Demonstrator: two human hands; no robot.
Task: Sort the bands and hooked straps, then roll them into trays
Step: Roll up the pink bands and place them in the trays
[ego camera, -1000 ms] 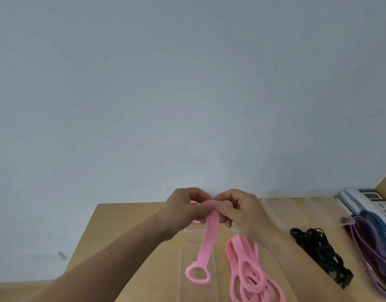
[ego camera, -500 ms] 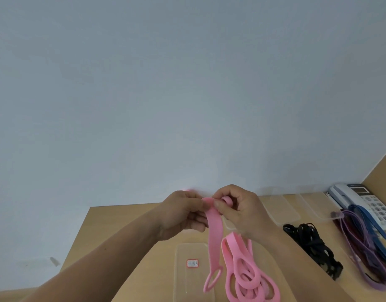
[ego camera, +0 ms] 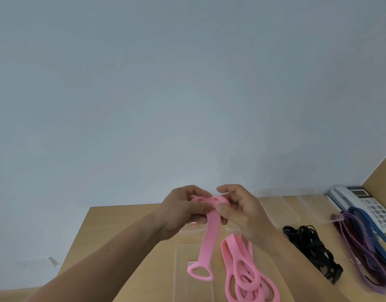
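The left hand's [ego camera: 183,211] fingers [ego camera: 198,207] are curled together and pinch the upper end of a pink strap [ego camera: 209,240], thumb laid flat across it. At 3 o'clock of them, almost touching, the right hand's [ego camera: 240,209] fingers [ego camera: 225,209] pinch the same end from the other side. The thumb presses on the strap, the lower fingers are tucked beneath it, and the forefinger is lifted in a loose arch above. Between the two hands the strap's end is bunched into a small coil; how many turns it has cannot be told.

The strap looks like soft, matte rubber, flat and broad. It hangs toward 6 o'clock and ends in a rounded, flattened loop [ego camera: 199,273], which hangs over a clear plastic tray [ego camera: 181,280]. The tray is shallow and rectangular, with a small red-edged label [ego camera: 191,263].

At 5 o'clock of the hands a heap of like pink straps [ego camera: 242,271] lies on the bench [ego camera: 113,232], a pale wood-grain top. At 3 o'clock stand two more clear trays [ego camera: 281,212]. Near 4 o'clock lies a tangle of thin black straps [ego camera: 311,249], and beyond it a bundle of long purple and blue bands [ego camera: 362,243]. This bundle partly overlies a light-coloured telephone [ego camera: 366,203] at the bench's right edge.
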